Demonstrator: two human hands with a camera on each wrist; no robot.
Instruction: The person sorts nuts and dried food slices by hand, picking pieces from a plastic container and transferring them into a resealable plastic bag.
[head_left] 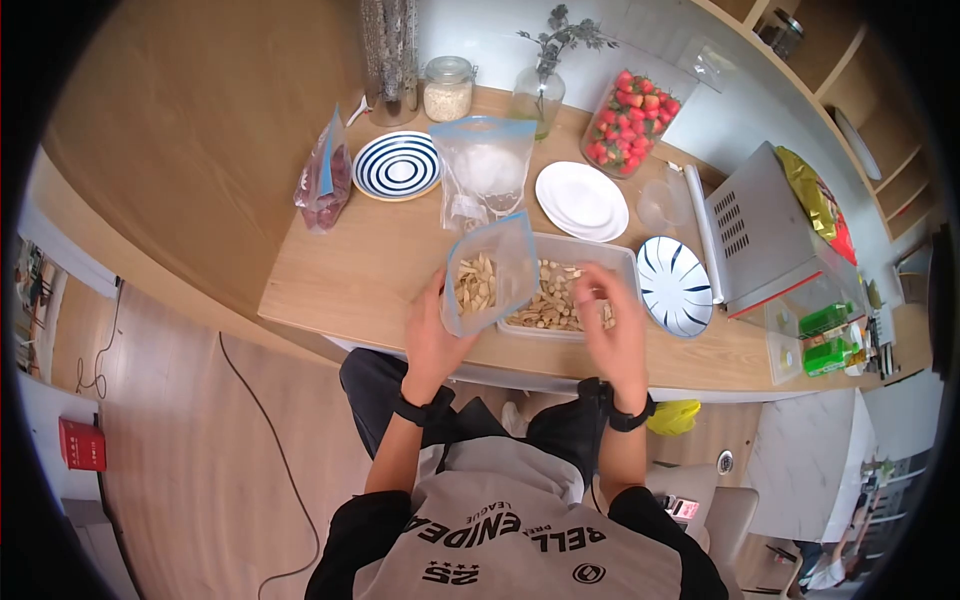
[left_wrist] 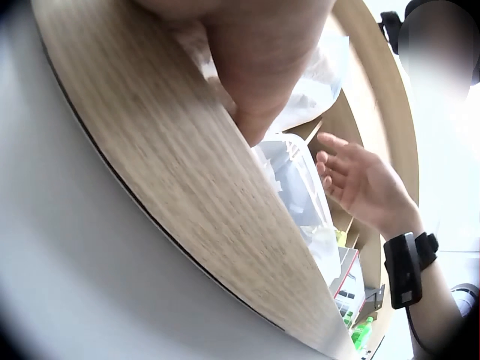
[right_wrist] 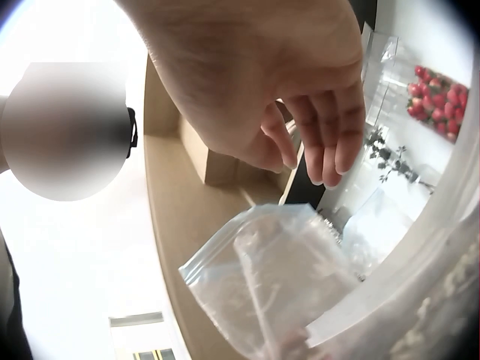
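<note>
"What's closest to you on the head feed?"

"The person's grey shirt (head_left: 510, 530), and beyond it both hands reaching over the table (head_left: 340, 270)."

"How's the grip on the left?"

"I see the left hand (head_left: 437, 335) clamped on the lower left side of a clear zip bag (head_left: 512, 262), its mouth edged in blue. Pale pieces (head_left: 475, 283) lie inside it."

"And the right?"

"My right hand (head_left: 612, 325) hangs over the right part of a clear plastic tub (head_left: 632, 262), fingers loosely bent and clamped on nothing. More of those pale pieces cover the tub's floor. The bag overlaps the tub's left end from my angle; I can't tell whether they touch."

"Next out?"

"A dish with dark rays (head_left: 675, 285) just right of the tub. Behind the tub, stacked white plates (head_left: 582, 200). To their left, a bag of something white (head_left: 487, 165), then a blue-ringed plate (head_left: 397, 166), with a bag of dark reddish contents (head_left: 325, 185) beside it."

"Farthest?"

"Along the back I have, left to right, a lidded glass jar (head_left: 449, 90), a glass vase (head_left: 540, 100) with a sprig, and a clear container of strawberries (head_left: 632, 122)."
</note>
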